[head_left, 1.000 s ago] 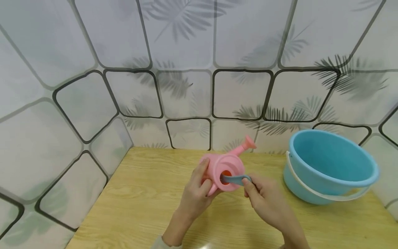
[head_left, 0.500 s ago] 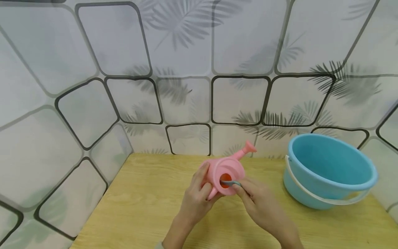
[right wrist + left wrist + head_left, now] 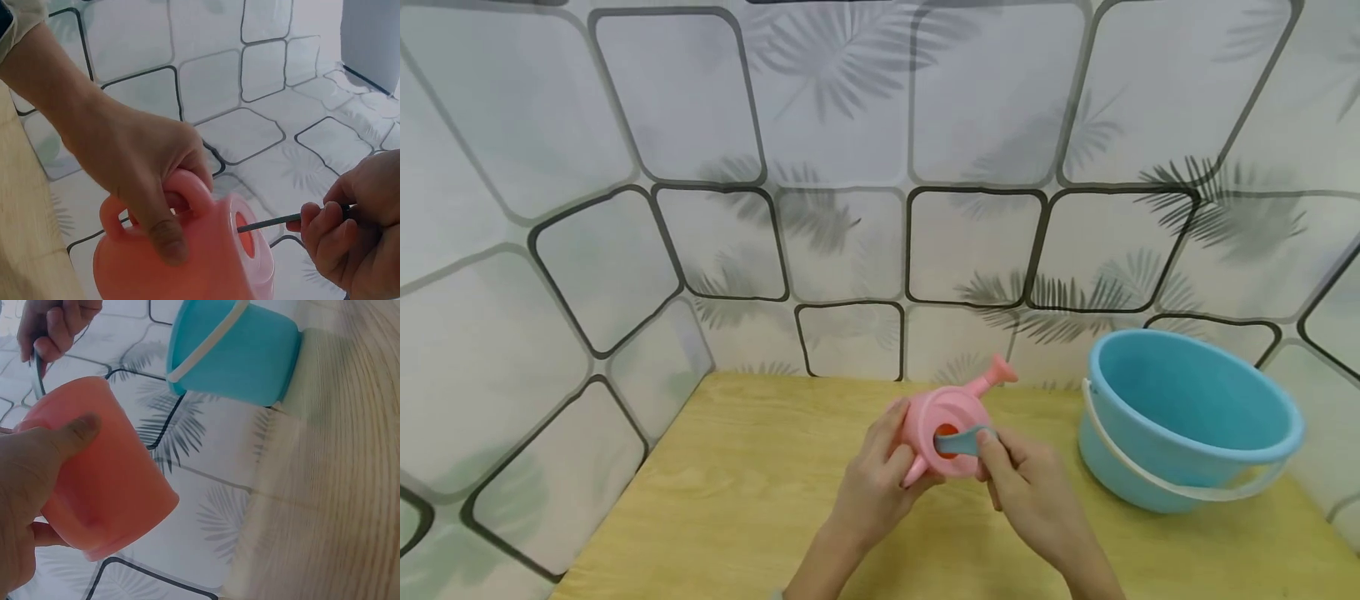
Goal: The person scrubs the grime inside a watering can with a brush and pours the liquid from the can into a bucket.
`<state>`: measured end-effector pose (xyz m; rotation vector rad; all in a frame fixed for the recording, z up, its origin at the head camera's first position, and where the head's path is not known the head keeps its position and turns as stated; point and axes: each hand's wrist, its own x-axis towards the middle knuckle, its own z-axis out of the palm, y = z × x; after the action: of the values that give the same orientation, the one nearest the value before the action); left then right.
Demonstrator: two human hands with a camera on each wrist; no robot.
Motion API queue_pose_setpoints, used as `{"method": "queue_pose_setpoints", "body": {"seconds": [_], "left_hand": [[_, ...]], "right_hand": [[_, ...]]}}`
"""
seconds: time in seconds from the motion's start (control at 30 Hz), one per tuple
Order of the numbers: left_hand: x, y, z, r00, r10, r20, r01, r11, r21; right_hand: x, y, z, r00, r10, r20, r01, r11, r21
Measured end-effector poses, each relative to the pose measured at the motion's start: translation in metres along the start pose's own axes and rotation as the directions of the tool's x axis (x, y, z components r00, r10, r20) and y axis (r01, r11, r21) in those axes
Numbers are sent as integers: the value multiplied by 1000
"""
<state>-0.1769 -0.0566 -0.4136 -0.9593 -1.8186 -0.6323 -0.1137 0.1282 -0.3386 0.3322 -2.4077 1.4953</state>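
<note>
A pink toy watering can [image 3: 955, 406] is held tilted above the table, its round opening turned toward the head camera and its spout pointing up to the right. My left hand [image 3: 872, 483] grips it by the loop handle, thumb lying along the body in the right wrist view. Between thumb and fingers, my right hand [image 3: 1037, 492] pinches a slim blue-grey handle [image 3: 962, 442]. The handle's far end goes through the opening and is hidden inside, so I cannot tell what tool it is. Orange-red shows within the opening.
A light-blue bucket [image 3: 1165, 467] with a white carrying handle [image 3: 1210, 493] stands on the right of the wood-grain table [image 3: 700, 500]. Walls covered with a stone-and-leaf pattern [image 3: 850, 250] close off the back and sides.
The right hand has worked the blue-grey handle in the opening; it turned edge-on half a second ago and shows its flat side now. The left hand keeps its grip on the watering can.
</note>
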Motion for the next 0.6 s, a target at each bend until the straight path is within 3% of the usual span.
{"method": "queue_pose_setpoints", "body": {"seconds": [0.13, 0.27, 0.33, 0.4, 0.6], "left_hand": [[-9, -2, -5, 999, -52, 11, 52, 999, 4], [-13, -2, -7, 998, -62, -16, 61, 998, -1], [-12, -1, -8, 998, -58, -24, 58, 998, -5], [-10, -1, -9, 998, -52, -28, 52, 999, -10], [-3, -2, -12, 999, -45, -28, 45, 999, 6]], "right_hand": [[2, 7, 9, 995, 95, 40, -92, 994, -61], [3, 12, 22, 998, -50, 50, 53, 996, -76], [1, 11, 26, 988, -149, 25, 151, 986, -72], [-1, 7, 27, 980, -199, -8, 198, 979, -41], [-6, -4, 17, 991, -101, -83, 110, 987, 113]]}}
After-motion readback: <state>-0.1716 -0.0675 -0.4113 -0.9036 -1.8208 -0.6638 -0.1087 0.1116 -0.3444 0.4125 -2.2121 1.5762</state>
